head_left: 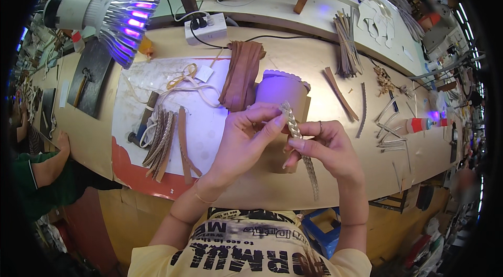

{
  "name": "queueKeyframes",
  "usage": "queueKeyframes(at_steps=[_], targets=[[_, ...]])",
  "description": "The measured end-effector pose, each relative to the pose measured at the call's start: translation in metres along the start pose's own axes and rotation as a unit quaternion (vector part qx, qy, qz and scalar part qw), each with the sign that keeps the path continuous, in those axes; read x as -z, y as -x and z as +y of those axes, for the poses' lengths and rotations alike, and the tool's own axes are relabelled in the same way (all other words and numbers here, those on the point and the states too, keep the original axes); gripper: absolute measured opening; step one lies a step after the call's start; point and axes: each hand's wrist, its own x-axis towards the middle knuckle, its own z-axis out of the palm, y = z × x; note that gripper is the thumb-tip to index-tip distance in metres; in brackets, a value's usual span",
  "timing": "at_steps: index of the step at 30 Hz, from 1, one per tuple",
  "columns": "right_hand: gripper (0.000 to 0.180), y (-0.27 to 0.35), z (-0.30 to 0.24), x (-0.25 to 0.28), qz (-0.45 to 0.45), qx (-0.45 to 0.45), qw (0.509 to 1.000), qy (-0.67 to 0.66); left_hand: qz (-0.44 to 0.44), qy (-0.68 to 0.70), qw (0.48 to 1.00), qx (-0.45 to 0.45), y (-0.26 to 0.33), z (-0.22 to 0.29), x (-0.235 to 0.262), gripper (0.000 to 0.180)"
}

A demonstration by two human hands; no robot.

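A pale braided strap [310,175] hangs at a slant between my hands, in front of my chest. Near its upper end, the thumb and fingers of my left hand [251,133] pinch it. My right hand [327,151] grips it a little lower, thumb against fingers, and the tail dangles below. Just beyond my hands stands a lavender-topped, scallop-edged round block [283,87], partly hidden by them. A folded stack of brown leather strips [242,74] lies beside it. To the left, a bundle of braided brown straps [162,143] rests on a white sheet [204,146].
A lamp [128,20] juts in at upper left, above a hammer [81,87] on a dark board [97,75]. Behind stands a power strip [205,29]. Tied strips [346,44], loose strips [343,93] and bottles [417,125] lie to the right. Another person's arm [51,159] touches the table's left edge.
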Motion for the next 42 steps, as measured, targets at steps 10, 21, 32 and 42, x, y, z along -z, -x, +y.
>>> queueKeyframes(at_steps=[10, 21, 32, 42], targets=[[0.033, -0.054, -0.010, 0.007, -0.053, 0.024, 0.998, 0.030, 0.125, -0.032, 0.991, -0.024, -0.018, 0.006, 0.022, 0.016], [0.022, -0.117, -0.039, -0.026, -0.097, 0.011, 0.974, 0.206, 0.190, 0.002, 0.979, -0.068, -0.025, 0.008, 0.053, 0.023], [0.021, -0.067, -0.026, 0.015, 0.036, -0.076, 0.946, 0.313, 0.125, -0.123, 0.969, 0.176, 0.017, -0.070, 0.064, 0.035], [0.018, -0.061, 0.010, 0.007, 0.079, -0.069, 0.967, 0.231, 0.142, -0.072, 0.984, 0.080, -0.001, -0.064, 0.050, 0.023]])
